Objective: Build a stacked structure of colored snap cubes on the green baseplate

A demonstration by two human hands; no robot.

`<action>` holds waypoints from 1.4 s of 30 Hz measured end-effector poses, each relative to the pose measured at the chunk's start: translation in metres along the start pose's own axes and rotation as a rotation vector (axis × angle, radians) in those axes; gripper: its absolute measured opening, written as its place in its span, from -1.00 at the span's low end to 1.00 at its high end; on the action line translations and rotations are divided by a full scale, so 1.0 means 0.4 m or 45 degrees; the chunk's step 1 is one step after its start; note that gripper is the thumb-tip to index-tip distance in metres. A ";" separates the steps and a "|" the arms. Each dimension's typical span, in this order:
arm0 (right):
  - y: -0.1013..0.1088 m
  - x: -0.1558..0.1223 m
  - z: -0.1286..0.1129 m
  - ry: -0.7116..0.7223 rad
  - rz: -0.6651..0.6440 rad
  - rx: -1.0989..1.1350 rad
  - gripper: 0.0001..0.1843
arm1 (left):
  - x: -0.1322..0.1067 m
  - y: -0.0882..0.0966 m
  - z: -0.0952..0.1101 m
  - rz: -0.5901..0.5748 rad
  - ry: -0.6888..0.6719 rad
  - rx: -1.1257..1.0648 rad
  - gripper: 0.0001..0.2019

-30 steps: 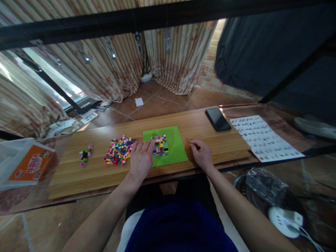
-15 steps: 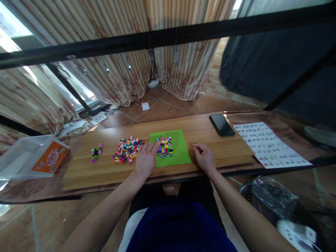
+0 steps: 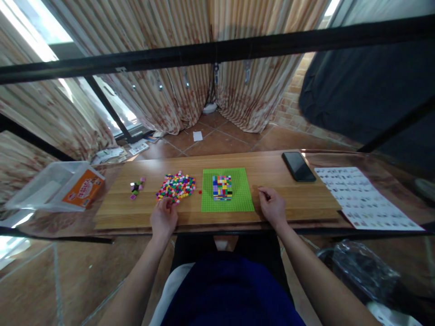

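My left hand [image 3: 163, 217] is at the near edge of a pile of small colourful toy bricks [image 3: 176, 184], thumb and fingers drawn together. Whatever sits between those fingertips is too small to make out. A block built of multicoloured bricks [image 3: 222, 186] stands on a green studded baseplate [image 3: 242, 194]. To the right of the baseplate, my right hand [image 3: 273, 207] rests on the wooden board with its fingers curled closed; their inside is hidden. One red brick [image 3: 200, 192] lies between the pile and the baseplate.
A small cluster of joined pieces [image 3: 137, 186] lies on the wooden board [image 3: 118, 208] at left, beyond it a clear plastic bin [image 3: 44, 185] with an orange label. On the right are a phone [image 3: 298, 166] and a printed sheet [image 3: 365, 197]. A black bar [image 3: 217, 55] crosses behind.
My left hand has left the brick block and moved left to the pile's near edge. The red brick beside the baseplate is now uncovered. My right hand stays curled; the view has shifted.
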State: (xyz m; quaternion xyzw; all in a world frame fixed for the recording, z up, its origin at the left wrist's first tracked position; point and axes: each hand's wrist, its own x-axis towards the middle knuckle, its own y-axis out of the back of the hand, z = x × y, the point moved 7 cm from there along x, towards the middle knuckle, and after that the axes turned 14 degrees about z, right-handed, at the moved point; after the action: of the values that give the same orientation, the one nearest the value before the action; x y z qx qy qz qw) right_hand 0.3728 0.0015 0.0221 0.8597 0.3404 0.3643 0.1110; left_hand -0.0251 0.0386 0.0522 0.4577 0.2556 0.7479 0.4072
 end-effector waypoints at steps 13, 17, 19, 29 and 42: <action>0.001 -0.001 -0.009 0.038 -0.017 -0.072 -0.71 | -0.001 -0.034 0.033 -0.065 -0.164 0.142 -0.78; 0.002 0.000 -0.009 0.031 -0.014 -0.085 -0.72 | 0.006 -0.027 0.038 -0.060 -0.103 0.026 -0.77; 0.001 0.000 -0.009 0.029 -0.016 -0.082 -0.72 | 0.010 -0.021 0.054 -0.052 -0.067 -0.091 -0.78; -0.004 -0.001 -0.006 0.027 -0.017 -0.043 -0.73 | 0.036 -0.040 0.273 -0.192 -0.137 -0.769 -0.81; -0.005 -0.001 -0.008 0.055 0.001 -0.033 -0.73 | 0.069 -0.080 0.342 -0.255 -0.251 -0.594 -0.86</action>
State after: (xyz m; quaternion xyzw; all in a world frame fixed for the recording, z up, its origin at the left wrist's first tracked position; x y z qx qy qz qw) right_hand 0.3692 0.0025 0.0231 0.8503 0.3377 0.3871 0.1146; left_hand 0.1020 0.0802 0.1028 0.3945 0.0792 0.6944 0.5966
